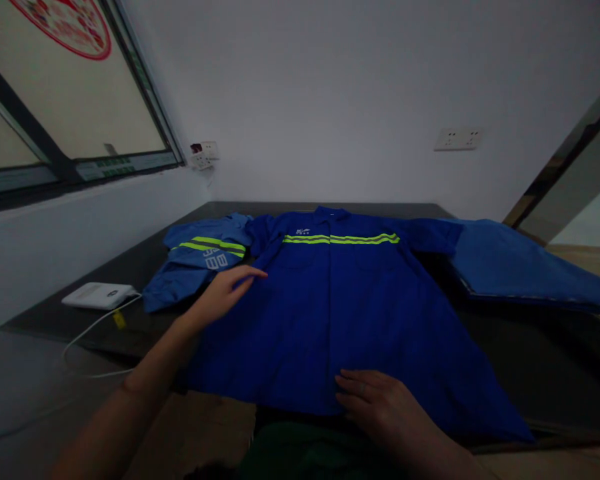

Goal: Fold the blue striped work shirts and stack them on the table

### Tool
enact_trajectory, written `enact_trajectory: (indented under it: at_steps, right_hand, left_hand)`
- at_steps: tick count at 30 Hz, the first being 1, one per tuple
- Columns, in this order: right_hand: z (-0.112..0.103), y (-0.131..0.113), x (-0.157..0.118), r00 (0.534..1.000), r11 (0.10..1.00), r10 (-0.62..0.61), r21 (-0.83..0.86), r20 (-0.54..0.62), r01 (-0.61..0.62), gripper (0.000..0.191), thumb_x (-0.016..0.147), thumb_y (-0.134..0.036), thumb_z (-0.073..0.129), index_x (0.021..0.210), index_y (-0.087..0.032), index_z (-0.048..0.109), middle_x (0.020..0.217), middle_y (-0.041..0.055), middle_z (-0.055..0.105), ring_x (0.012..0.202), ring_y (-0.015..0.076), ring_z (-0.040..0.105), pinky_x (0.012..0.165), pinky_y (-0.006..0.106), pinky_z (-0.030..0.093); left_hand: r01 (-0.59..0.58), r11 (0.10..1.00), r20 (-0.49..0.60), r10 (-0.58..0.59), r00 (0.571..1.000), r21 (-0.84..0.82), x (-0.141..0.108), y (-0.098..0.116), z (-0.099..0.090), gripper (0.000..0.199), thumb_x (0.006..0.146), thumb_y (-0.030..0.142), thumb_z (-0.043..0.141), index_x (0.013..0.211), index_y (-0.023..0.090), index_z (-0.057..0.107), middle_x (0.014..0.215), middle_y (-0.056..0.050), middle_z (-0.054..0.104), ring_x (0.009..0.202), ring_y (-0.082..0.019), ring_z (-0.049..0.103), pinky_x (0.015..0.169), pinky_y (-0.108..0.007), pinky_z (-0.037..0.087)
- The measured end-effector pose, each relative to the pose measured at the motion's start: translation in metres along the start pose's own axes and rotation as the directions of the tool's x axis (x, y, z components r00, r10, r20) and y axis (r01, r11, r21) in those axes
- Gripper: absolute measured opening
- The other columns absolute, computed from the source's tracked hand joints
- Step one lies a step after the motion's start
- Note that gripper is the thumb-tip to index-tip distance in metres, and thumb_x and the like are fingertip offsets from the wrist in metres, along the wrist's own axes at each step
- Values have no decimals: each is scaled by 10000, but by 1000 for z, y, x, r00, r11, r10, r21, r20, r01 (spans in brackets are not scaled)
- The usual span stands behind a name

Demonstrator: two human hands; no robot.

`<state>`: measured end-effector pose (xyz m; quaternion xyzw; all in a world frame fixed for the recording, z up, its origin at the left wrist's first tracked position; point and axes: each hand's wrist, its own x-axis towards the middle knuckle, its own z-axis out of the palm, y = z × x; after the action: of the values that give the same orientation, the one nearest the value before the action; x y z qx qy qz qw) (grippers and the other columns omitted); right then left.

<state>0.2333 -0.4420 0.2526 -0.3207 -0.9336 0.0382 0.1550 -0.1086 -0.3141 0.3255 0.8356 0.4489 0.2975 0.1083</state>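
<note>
A dark blue work jacket (325,313) lies spread front side up, its collar towards the wall and a yellow-green reflective stripe across the chest. My left hand (230,288) is over the jacket's left edge, fingers stretched out and holding nothing; whether it touches the cloth I cannot tell. Near the lower hem, my right hand (373,400) lies flat on the jacket, right of the front placket, with its fingers extended. A lighter blue garment (200,257) with a reflective stripe and grey lettering lies bunched beyond my left hand.
The dark table (125,267) runs back to the wall. A white power bank (100,295) with a white cable (93,327) sits at its left. Flat blue fabric (530,263) lies on the right, extending past the jacket's sleeve. Wall sockets (457,139) and a window (70,107) are behind.
</note>
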Motion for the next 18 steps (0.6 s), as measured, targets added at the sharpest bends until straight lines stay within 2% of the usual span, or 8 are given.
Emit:
enact_trajectory:
  at_steps: [3, 5, 7, 9, 12, 15, 18]
  right_hand:
    - [-27, -1, 12, 981, 997, 25, 65, 190, -38, 296, 796, -324, 706, 1071, -216, 703, 1204, 82, 659, 1084, 268, 633, 887, 401, 550]
    - [-40, 5, 22, 976, 995, 41, 77, 212, -58, 320, 808, -333, 693, 1114, -240, 688, 1240, 81, 638, 1114, 259, 616, 925, 396, 531]
    - [-43, 16, 35, 979, 996, 69, 50, 193, -80, 331, 827, -301, 671, 1155, -249, 671, 1281, 86, 610, 1159, 261, 587, 967, 410, 504]
    - [-39, 32, 47, 979, 995, 91, 18, 184, -96, 378, 822, -286, 674, 1198, -250, 648, 1344, 100, 556, 1210, 284, 544, 993, 452, 479]
    - [-23, 60, 61, 977, 992, 124, -6, 173, -125, 527, 808, -321, 688, 1316, -287, 553, 1447, 101, 435, 1301, 313, 443, 1031, 528, 420]
    - [-5, 82, 64, 979, 992, 127, -36, 158, -122, 660, 818, -400, 667, 1419, -323, 405, 1492, 100, 354, 1346, 324, 373, 1021, 563, 410]
    - [11, 101, 59, 992, 993, 30, -121, 119, -16, 726, 834, -485, 618, 1467, -324, 300, 1476, 100, 378, 1322, 321, 410, 974, 531, 466]
  left_hand:
    - [180, 964, -68, -169, 983, 197, 51, -62, 2, 320, 876, 203, 418, 1083, 173, 660, 1156, -80, 648, 1128, -224, 563, 1041, -401, 399]
    - [360, 859, -132, -335, 933, 363, 75, -100, 14, 305, 821, 174, 479, 1050, 196, 678, 1255, -90, 594, 1245, -292, 466, 1078, -507, 324]
    - [426, 778, -149, -406, 902, 462, 91, -132, 31, 365, 816, 182, 501, 1150, 228, 641, 1396, -91, 485, 1351, -349, 315, 1082, -638, 201]
    - [434, 759, -132, -427, 895, 485, 101, -158, 49, 458, 841, 202, 485, 1292, 249, 544, 1485, -89, 378, 1404, -364, 193, 1060, -710, 103]
    - [488, 754, -134, -483, 865, 439, 113, -192, 67, 518, 857, 199, 445, 1371, 259, 467, 1523, -82, 316, 1426, -365, 128, 1041, -742, 54]
    - [545, 743, -148, -534, 833, 388, 126, -226, 70, 477, 870, 206, 422, 1331, 285, 519, 1519, -67, 327, 1424, -363, 147, 1049, -736, 35]
    - [576, 729, -165, -558, 813, 370, 137, -259, 62, 430, 907, 267, 378, 1303, 286, 544, 1514, -65, 337, 1426, -345, 154, 1066, -712, 41]
